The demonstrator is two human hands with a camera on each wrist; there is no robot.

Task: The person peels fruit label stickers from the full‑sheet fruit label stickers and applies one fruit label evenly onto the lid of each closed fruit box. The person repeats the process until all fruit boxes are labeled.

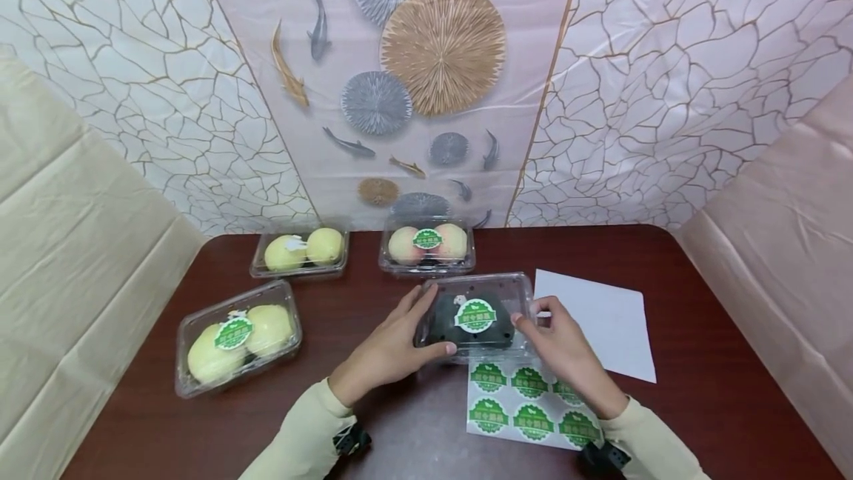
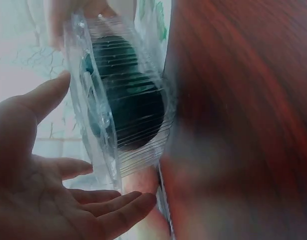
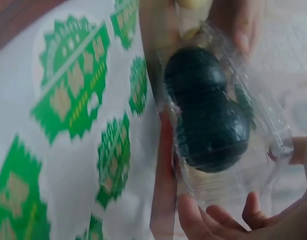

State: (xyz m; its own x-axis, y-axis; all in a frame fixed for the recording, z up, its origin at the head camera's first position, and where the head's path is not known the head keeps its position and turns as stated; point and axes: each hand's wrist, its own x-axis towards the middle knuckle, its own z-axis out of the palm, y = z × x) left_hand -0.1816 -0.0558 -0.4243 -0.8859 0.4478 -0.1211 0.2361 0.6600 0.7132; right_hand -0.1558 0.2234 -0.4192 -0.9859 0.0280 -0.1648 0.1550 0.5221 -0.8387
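A clear plastic fruit box (image 1: pixel 436 321) with a green-and-white round label (image 1: pixel 475 315) on its lid holds two dark green round fruits (image 2: pixel 126 100). My right hand (image 1: pixel 566 343) grips the box's right side, thumb on the lid and fingers bent round the edge. At the left side, my left hand (image 1: pixel 393 339) spans the box with spread, mostly straight fingers; its fingertips are right at the lid's rim in the left wrist view. Below the box lies a sheet of round green labels (image 1: pixel 509 402), its upper edge overlapped by the box.
Left of the hands stands a labelled box of yellow fruits (image 1: pixel 238 339). Behind are another box of yellow fruits (image 1: pixel 300 250) and a labelled box of pinkish fruits (image 1: pixel 427 247). A white sheet (image 1: pixel 600 324) lies right on the dark red table (image 1: pixel 706 391).
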